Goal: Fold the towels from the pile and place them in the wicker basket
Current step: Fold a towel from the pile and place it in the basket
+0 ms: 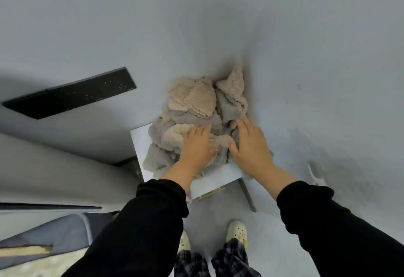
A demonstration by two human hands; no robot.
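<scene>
Towel pile [196,106]: a crumpled heap of beige and grey towels in the centre of the frame, on a small white bench [140,139] set against a pale grey wall [306,36].
Left hand [196,145]: lies flat on the lower left of the heap, fingers straight, grasping nothing.
Right hand [251,143]: rests flat on the lower right of the heap, fingers straight, thumb spread toward the other hand, grasping nothing.
Sleeves [153,222]: black, reaching up from the bottom of the frame.
Clogs [237,231]: cream, bottom centre, below plaid trousers [229,259].
Socket panel [70,93]: black, on the wall at centre left.
</scene>
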